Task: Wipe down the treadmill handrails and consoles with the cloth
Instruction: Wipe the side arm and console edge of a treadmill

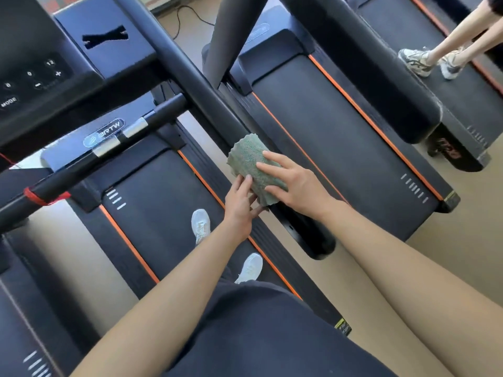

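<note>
A green cloth (249, 161) is draped over the right black handrail (196, 85) of the treadmill I stand on. My right hand (292, 182) lies flat on top of the cloth with straight fingers. My left hand (241, 204) touches the cloth's near left edge, fingers up against it. The console (35, 77) with white button marks sits at the upper left. A front crossbar (109, 148) with silver sensor plates runs below it.
A second treadmill (340, 137) with orange trim stands to the right, its thick handrail (367, 69) overhead. Another person's legs and sneakers (424, 61) are on a third belt at the top right. A red cord (40, 195) wraps the crossbar's left end.
</note>
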{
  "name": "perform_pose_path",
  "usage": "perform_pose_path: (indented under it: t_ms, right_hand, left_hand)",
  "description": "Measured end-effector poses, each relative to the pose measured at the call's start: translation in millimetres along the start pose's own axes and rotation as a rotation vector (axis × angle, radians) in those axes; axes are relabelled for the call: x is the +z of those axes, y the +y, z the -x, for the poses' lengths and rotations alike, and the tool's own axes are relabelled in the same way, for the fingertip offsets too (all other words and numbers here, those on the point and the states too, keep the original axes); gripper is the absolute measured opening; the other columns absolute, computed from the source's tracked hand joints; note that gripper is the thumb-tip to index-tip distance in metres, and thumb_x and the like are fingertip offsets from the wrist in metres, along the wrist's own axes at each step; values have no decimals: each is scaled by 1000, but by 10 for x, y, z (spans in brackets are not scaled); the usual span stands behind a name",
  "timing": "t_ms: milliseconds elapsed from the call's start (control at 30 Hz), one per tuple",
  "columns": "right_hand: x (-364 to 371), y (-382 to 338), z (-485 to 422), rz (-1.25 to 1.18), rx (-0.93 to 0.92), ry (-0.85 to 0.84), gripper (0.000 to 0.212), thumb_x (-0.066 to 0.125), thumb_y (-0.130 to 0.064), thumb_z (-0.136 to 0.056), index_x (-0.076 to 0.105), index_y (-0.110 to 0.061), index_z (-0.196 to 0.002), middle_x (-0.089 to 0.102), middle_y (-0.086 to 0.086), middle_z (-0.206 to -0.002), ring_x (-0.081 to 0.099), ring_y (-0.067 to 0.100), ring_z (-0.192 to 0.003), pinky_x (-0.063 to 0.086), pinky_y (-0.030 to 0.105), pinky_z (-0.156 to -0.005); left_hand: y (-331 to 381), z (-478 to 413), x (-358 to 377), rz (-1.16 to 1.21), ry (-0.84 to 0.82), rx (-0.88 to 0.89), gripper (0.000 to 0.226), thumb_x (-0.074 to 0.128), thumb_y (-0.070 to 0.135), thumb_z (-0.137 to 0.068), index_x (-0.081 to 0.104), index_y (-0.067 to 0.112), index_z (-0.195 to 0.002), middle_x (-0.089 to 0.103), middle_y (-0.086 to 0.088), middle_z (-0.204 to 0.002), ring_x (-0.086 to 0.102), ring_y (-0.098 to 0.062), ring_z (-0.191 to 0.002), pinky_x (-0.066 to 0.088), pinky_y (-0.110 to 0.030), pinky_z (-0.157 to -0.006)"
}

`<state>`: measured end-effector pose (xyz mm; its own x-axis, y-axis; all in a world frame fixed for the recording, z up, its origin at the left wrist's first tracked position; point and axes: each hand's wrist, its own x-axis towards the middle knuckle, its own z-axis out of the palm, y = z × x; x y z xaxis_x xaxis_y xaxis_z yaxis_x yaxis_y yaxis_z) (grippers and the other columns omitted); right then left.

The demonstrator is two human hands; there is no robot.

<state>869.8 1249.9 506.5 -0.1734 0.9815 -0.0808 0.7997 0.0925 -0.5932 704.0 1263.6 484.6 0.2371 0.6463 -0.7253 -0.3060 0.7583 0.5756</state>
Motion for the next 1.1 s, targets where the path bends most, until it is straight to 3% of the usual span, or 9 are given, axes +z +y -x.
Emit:
perform_pose_path:
  t_ms: [133, 300, 467, 667, 767, 867, 900, 1000, 1100]
  right_hand:
    - [12, 125, 452, -64, 44, 16, 56, 71, -25, -91, 55, -33, -144, 38, -17, -158, 45, 6, -139, 43, 32, -110]
    - [56, 205, 1034, -157, 130, 92, 57, 75, -21, -89, 57, -33, -142, 42, -19, -155, 45, 4, -138, 42, 31, -112]
    - [154, 242, 1539, -208, 195, 184, 62, 80, -20, -84, 58, -30, -141, 45, -16, -153, 44, 3, -140, 39, 29, -114]
    - [316, 330, 2008, -193, 292, 346, 67, 84, -6, -77, 62, -22, -138, 54, -6, -147, 55, 10, -128, 39, 23, -110]
    - [444, 333, 2167, -261, 407, 424, 64, 83, -5, -76, 63, -17, -135, 64, 1, -136, 63, 19, -120, 45, 31, -105]
    - [521, 268, 2277, -393, 557, 451, 51, 78, -13, -83, 66, -19, -132, 67, -2, -130, 63, 13, -118, 46, 27, -104]
    - [527, 241, 2289, -480, 621, 438, 49, 77, -14, -85, 66, -22, -132, 66, -6, -131, 61, 8, -119, 44, 22, -105]
    - [551, 232, 2260, -710, 733, 431, 38, 72, -24, -90, 67, -34, -127, 67, -12, -129, 60, 1, -119, 46, 24, -105]
    - [567, 282, 2201, -838, 784, 454, 29, 69, -25, -93, 67, -35, -120, 70, -13, -119, 64, 2, -113, 49, 31, -104]
  left_hand:
    - [-273, 220, 105, -115, 8, -13, 28, 55, 37, -102, 67, 32, -127, 72, 2, -122, 69, -19, -107, 60, -36, -87]
    - [-579, 461, 196, -251, -10, -38, 25, 57, 32, -102, 71, 23, -120, 73, -7, -119, 68, -14, -93, 59, -30, -77]
    - [-839, 673, 268, -347, -58, -93, 20, 60, 30, -102, 74, 23, -114, 71, -14, -121, 68, -21, -101, 61, -29, -81]
    - [-1135, 896, 335, -411, -117, -104, 19, 60, 19, -102, 76, 8, -101, 71, -14, -99, 64, -25, -98, 58, -43, -97]
    - [-1182, 1052, 310, -567, -139, 31, 19, 60, 19, -99, 77, 14, -104, 76, -6, -107, 69, -25, -111, 56, -40, -100]
    - [-1126, 1183, 327, -739, -36, 184, 34, 66, 17, -97, 67, 19, -130, 70, 22, -113, 65, 6, -108, 50, -16, -96]
    - [-1088, 1201, 349, -783, -14, 265, 37, 67, 14, -96, 65, 19, -133, 68, 23, -113, 65, 8, -104, 49, -11, -91]
    - [-989, 1132, 382, -1072, -84, 657, 38, 71, 11, -92, 68, 19, -129, 64, 10, -117, 63, -4, -104, 47, -14, -92]
    - [-865, 855, 411, -1468, -184, 969, 32, 74, 24, -87, 74, 21, -118, 62, 5, -118, 56, -16, -107, 48, -25, -91]
